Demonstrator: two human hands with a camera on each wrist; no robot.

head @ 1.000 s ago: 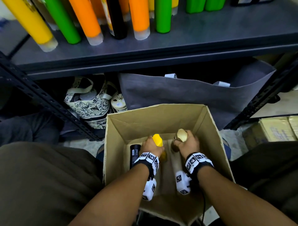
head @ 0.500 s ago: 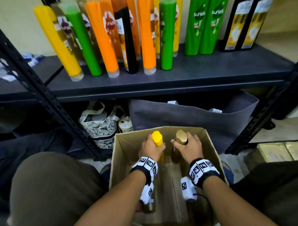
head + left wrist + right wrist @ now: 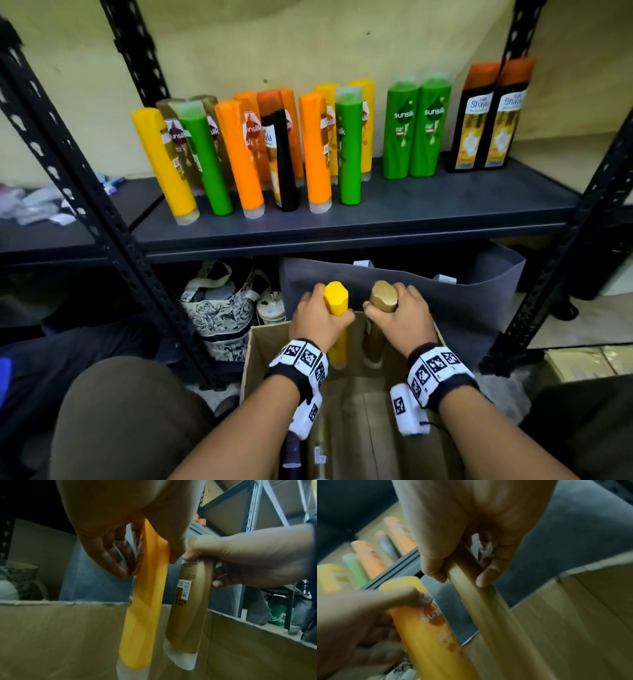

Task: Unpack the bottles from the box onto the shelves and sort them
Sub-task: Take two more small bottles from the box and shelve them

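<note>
My left hand grips a yellow bottle near its upper end; the same yellow bottle hangs cap down, half out of the cardboard box. Beside it my right hand grips a gold bottle, also cap down; in the wrist views the gold bottle still reaches below the box rim. Above, on the dark shelf, stand yellow, green, orange, gold and black bottles. More bottles lie in the box bottom.
Two green bottles and two black-and-orange bottles stand grouped at the shelf's right. A grey fabric bag and a floral bag sit under the shelf behind the box. Black perforated uprights frame the shelf. My knee is lower left.
Both hands have lifted their bottles from deep in the box up to its rim. The head view has tilted up, showing the whole shelf.
</note>
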